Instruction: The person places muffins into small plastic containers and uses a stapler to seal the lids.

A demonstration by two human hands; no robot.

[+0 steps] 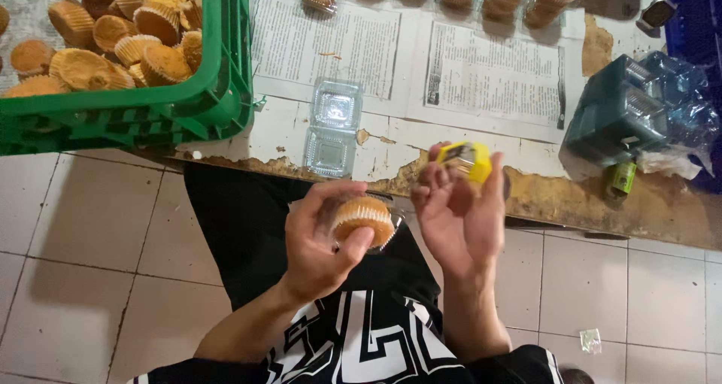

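The left hand (pixel 323 237) is palm-up, its fingers curled and clamped on a muffin (pixel 363 217) in a clear box, thumb pressing its front. The muffin is golden with a pale pleated cup. Just right, the right hand (pixel 460 215) is raised, fingertips pinching a yellow stapler (pixel 465 160). Beyond the fingers lies an open empty clamshell (pixel 333 128) on newspaper (pixel 481 72), a green crate (pixel 203 102) of muffins far left.

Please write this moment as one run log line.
left hand: holds boxed muffin | right hand: holds yellow stapler | open clear box on table
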